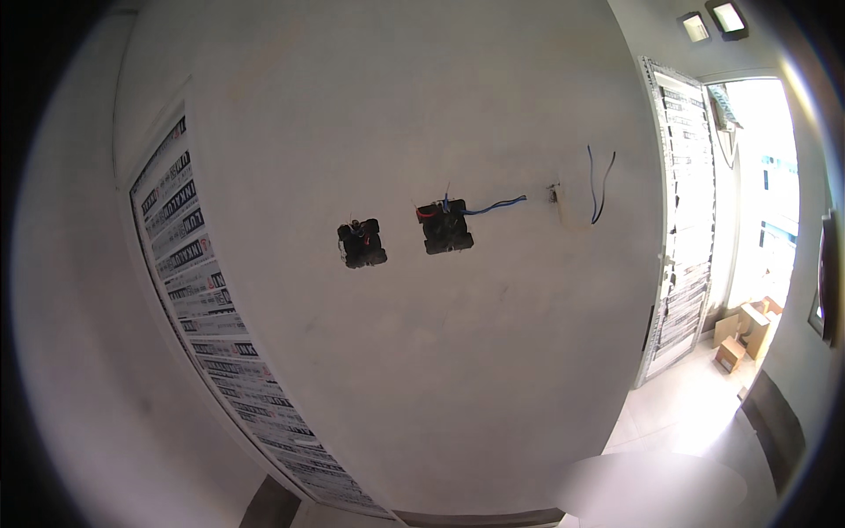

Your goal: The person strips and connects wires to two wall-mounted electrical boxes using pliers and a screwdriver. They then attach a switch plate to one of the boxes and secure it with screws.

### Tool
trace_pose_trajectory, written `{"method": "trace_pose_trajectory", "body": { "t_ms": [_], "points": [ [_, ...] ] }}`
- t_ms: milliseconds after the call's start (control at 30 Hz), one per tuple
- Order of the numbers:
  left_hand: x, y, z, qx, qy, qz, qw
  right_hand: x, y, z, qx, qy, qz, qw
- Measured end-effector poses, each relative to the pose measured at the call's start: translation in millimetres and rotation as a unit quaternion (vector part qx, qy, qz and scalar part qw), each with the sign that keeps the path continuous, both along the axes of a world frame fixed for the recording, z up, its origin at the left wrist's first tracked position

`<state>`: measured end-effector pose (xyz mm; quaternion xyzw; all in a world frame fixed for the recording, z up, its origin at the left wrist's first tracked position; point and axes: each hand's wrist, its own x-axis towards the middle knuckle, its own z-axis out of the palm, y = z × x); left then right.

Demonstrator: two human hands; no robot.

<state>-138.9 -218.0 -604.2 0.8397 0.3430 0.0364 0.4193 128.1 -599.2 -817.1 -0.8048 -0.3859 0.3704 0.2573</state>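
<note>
No hands in the head view at all, so neither the left nor the right shows, and whether the fingers are wide, narrow or holding anything cannot be told. There is no telling which hand is nearer either.

Nearest, at 6 o'clock on the lower rim, a dark skirting strip (475, 517) runs along the foot of the wall, with a pale blurred patch just to its right.

Up the white wall (422, 352), just above centre, sit two open wall boxes side by side. The left box (362, 244) is at about 10 o'clock from centre, dark, with short reddish wire ends inside. The right box (444, 227) is just beside it at 12 o'clock, with a blue wire (495, 208) trailing out toward 3 o'clock, its long axis nearly level.

Further along at 2 o'clock, a small hole (554, 194) and a loose wire loop (600, 189) hang from the wall.

Farthest, at 3 o'clock, a taped door frame (682, 220), then cardboard boxes (744, 330) on the bright floor beyond.
</note>
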Motion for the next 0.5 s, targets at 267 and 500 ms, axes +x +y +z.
{"method": "trace_pose_trajectory", "body": {
  "t_ms": [267,500],
  "points": [
    [-75.1,2.2,-24.6,-0.112,0.113,0.144,0.977,8.3,65.6,82.7,-0.12,-0.001,-0.025,0.992],
    [-118.9,32.2,-24.3,-0.146,0.084,0.19,0.967,-36.6,97.1,121.9,-0.137,-0.019,-0.003,0.99]
  ]
}}
